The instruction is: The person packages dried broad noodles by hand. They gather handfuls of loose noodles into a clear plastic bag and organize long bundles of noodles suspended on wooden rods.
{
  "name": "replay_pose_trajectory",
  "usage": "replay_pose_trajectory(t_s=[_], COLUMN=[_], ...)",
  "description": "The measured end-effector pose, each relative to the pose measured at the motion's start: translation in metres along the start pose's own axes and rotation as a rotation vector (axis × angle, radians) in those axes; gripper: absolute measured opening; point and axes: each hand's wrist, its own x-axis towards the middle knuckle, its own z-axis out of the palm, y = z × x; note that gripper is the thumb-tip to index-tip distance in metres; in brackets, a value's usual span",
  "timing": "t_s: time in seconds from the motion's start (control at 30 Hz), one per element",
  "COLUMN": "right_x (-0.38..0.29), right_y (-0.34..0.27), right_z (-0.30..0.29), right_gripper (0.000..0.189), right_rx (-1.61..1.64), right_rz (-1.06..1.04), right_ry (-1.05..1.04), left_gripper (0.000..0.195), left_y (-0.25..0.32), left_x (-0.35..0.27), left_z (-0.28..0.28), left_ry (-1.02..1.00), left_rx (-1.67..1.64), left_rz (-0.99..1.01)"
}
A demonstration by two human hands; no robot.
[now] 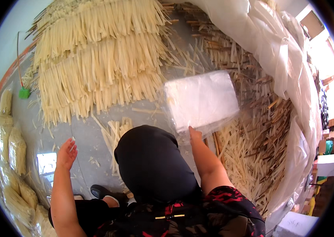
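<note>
My right hand (196, 135) grips the near edge of a flat white pack (202, 100) in clear plastic wrap. Its thumb lies on top, while the other fingers are mostly hidden beneath. The pack is tilted in front of me, over the grey floor and the edge of a heap. My left hand (67, 153) is raised on the other side, empty, with its fingers apart and slightly bent. Closest to it is the grey tiled floor (87, 142), strewn with small scraps. A black cap (155, 163) fills the lower middle and hides the floor beneath it.
Overlapping rows of pale flat strips (101, 65) cover the floor ahead. Brown-edged strips (253, 148) are heaped at right, beside bunched translucent sheeting (288, 59). Plastic-wrapped bundles (17, 148) line the left wall. A green broom (24, 92) leans there. My black shoe (100, 191) shows below.
</note>
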Motion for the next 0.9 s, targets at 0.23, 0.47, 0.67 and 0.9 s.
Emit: replay_pose_trajectory(t_s=[0.23,0.47,0.67,0.9], right_x=[0.058,0.056,0.032,-0.107], right_y=[0.023,-0.034,-0.064,-0.161], right_z=[-0.048,0.001,-0.015,-0.062], right_gripper=[0.050,0.033,0.025,0.022], right_rx=[0.245,0.632,0.698,0.881], right_rz=[0.116,0.424,0.372,0.231], right_ry=[0.210,-0.093,-0.364,-0.516], left_gripper=[0.040,0.036,0.036,0.048], left_y=[-0.042,-0.052,-0.042,-0.047], left_x=[0.001,-0.015,-0.029,-0.018], left_z=[0.066,0.131,0.174,0.290], left_ry=[-0.103,-0.160,-0.261,-0.446], left_rx=[0.057,0.181,0.312,0.276], left_rz=[-0.111,-0.122,-0.047,-0.074])
